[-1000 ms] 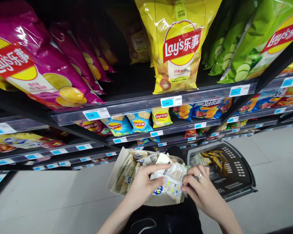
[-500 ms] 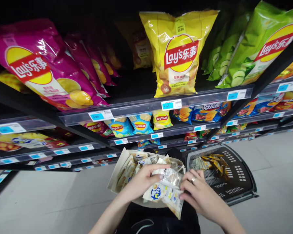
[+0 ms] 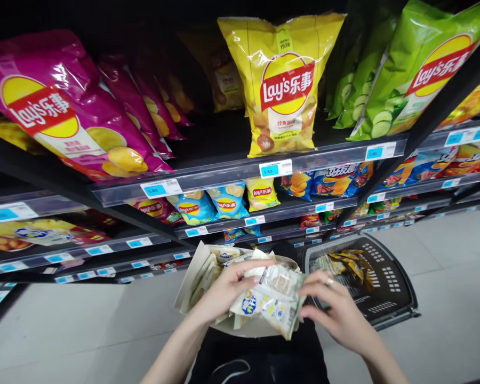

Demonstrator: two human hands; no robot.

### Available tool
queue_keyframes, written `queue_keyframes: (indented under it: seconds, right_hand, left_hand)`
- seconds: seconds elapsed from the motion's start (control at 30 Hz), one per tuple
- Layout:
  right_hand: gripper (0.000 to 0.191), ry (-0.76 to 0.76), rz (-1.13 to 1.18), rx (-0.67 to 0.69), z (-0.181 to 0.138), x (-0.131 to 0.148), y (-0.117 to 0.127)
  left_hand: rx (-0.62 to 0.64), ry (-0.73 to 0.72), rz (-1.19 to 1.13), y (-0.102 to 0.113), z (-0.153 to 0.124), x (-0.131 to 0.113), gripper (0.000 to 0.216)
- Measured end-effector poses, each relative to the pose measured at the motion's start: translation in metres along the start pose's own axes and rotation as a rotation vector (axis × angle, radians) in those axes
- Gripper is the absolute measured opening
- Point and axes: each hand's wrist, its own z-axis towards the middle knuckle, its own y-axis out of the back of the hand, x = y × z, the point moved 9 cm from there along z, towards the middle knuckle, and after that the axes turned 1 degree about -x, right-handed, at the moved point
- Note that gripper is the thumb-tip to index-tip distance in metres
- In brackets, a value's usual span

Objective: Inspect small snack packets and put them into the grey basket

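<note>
My left hand [image 3: 224,288] is closed round a bundle of small white snack packets [image 3: 272,301], thumb on top. My right hand [image 3: 336,309], with a ring on one finger, pinches the right end of the same bundle. The packets are held just above an open cardboard box [image 3: 192,277] that is full of similar white packets and rests near my lap.
A black shopping basket [image 3: 388,282] with yellow and green packets stands on the grey floor to the right. Black shelves ahead hold Lay's crisp bags: yellow [image 3: 282,85], magenta [image 3: 60,112], green [image 3: 420,64]. Blue price labels [image 3: 275,168] line the shelf edges.
Both hands have lifted and shifted the packet bundle slightly, the packets now bunched lower between them. The view has tilted a little; the shelves sit lower in view than a second ago.
</note>
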Motion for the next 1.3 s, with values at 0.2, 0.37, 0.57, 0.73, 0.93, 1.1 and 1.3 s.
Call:
queue_keyframes:
  seconds: [0.2,0.37,0.57,0.73,0.93,1.1,1.3]
  right_hand:
    - [0.018,-0.344,0.513,-0.253,-0.012,-0.045,-0.021]
    - [0.027,-0.280,0.485,-0.304,-0.015,-0.023,-0.026]
    - [0.018,-0.052,0.227,-0.300,-0.012,0.017,-0.013]
    - [0.019,0.044,0.114,-0.331,-0.009,0.033,-0.005]
    - [0.020,0.054,0.064,-0.347,-0.006,0.039,-0.002]
    - [0.020,-0.160,0.208,-0.307,-0.003,0.021,-0.007]
    - [0.035,-0.437,0.553,-0.272,0.001,-0.012,-0.026]
  left_hand:
    - [-0.111,-0.074,-0.086,0.020,-0.009,0.000,0.048]
    - [-0.136,-0.202,0.180,0.006,-0.014,-0.008,0.054]
    - [-0.288,-0.674,0.634,-0.027,-0.034,-0.050,0.040]
    - [-0.404,-0.944,0.821,-0.048,-0.054,-0.074,0.043]
    - [-0.349,-0.931,0.735,-0.059,-0.052,-0.081,0.034]
    - [-0.257,-0.747,0.719,-0.062,-0.038,-0.078,0.011]
    - [-0.411,-1.003,1.013,-0.076,-0.055,-0.092,0.014]
